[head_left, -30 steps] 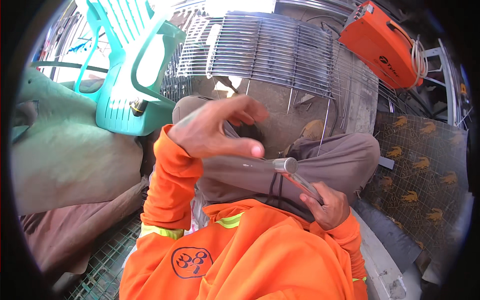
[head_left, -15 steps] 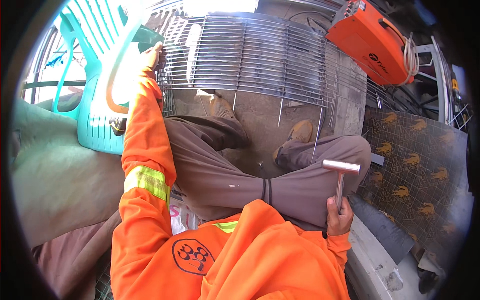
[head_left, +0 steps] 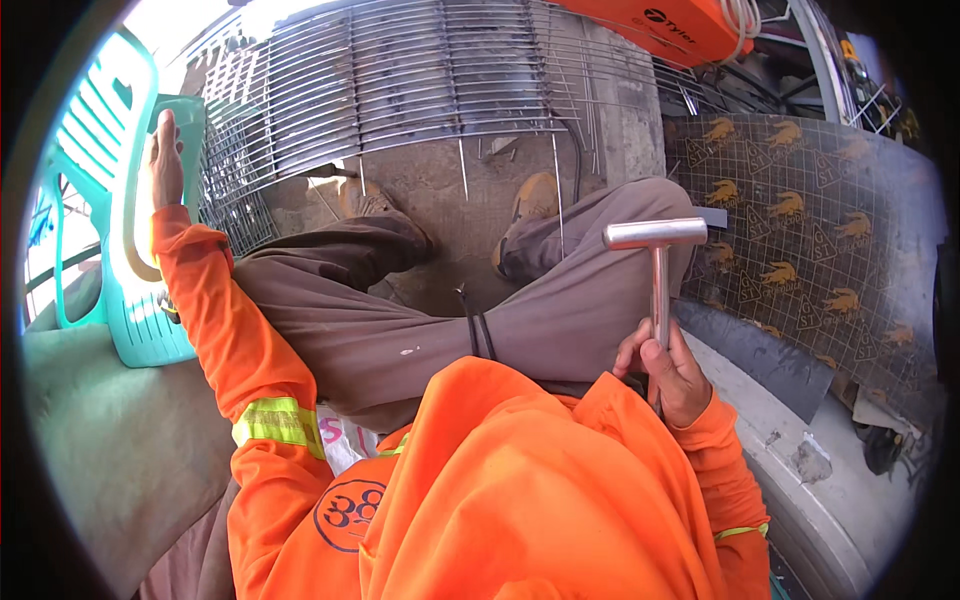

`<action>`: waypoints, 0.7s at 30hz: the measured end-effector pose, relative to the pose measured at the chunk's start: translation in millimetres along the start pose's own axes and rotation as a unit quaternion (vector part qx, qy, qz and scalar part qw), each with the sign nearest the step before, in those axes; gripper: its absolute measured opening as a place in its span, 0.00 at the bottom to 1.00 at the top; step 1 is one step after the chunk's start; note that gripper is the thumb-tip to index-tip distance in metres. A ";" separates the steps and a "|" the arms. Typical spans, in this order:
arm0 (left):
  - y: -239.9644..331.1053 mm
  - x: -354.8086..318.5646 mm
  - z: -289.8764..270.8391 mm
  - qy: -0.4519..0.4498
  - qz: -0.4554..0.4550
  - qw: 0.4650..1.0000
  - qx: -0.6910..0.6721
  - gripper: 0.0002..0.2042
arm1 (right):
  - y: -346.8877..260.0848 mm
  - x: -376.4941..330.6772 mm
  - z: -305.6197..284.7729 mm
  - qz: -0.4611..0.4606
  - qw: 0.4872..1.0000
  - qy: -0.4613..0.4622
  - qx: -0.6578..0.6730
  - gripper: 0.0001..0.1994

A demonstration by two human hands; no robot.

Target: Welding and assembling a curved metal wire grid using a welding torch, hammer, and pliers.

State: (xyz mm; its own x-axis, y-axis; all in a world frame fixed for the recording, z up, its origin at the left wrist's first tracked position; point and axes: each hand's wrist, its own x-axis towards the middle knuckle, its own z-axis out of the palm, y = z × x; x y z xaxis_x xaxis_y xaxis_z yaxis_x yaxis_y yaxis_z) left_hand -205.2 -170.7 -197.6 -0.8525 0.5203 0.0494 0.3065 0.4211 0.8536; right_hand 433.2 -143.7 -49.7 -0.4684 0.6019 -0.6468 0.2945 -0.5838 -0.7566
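Note:
My right hand is wrapped around the handle of an all-metal hammer. The hammer stands upright over my right thigh, its T-shaped head at the top. At the far left, my left hand reaches out with fingers stretched, holding nothing. It is at a turquoise plastic chair; whether it rests on the chair or hovers over it I cannot tell. In front of my legs lies a grille of thin parallel metal rods, with a few cross rods sticking out toward me.
An orange machine with a coiled pale cable stands at the far right. Beside my right leg lies a dark sheet with yellow animal prints, and a pale ledge runs nearer me. My shoes rest on concrete between my legs and the grille.
The scene has shifted left and up in the view. My left hand has moved off the grille's left edge, toward the chair. The hammer has come closer, and my right fingers sit differently on its handle.

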 end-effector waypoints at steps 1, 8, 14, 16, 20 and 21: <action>21.9 -15.2 0.3 0.028 -0.004 0.999 0.041 0.33 | -22.3 0.5 1.4 0.037 0.998 -0.049 0.028 0.13; 152.5 -177.4 57.9 -0.204 0.071 0.963 -0.162 0.22 | -57.4 50.2 -11.6 0.047 0.982 -0.165 -0.080 0.17; 234.9 -244.1 68.4 -0.566 -0.001 0.798 -0.204 0.26 | -107.6 38.6 14.6 0.009 0.936 -0.174 -0.304 0.15; 246.9 -268.1 62.4 -0.596 0.117 0.789 -0.093 0.24 | -119.6 32.0 17.1 -0.078 0.875 -0.187 -0.440 0.14; 231.9 -324.8 71.1 -0.517 0.100 0.828 -0.193 0.19 | -119.2 3.4 21.7 -0.169 0.731 -0.151 -0.643 0.16; 231.5 -334.2 75.7 -0.492 0.072 0.840 -0.218 0.18 | -115.4 -3.5 25.9 -0.249 0.716 -0.075 -0.648 0.16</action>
State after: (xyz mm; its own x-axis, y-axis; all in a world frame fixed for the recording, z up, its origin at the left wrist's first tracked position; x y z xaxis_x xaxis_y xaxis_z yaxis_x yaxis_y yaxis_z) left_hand 182.7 -190.8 -55.7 0.0082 0.9949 -0.1009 0.0096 0.1009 0.9949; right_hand 379.2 -92.6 42.3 -0.8391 0.4383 -0.3223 0.5408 0.7363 -0.4068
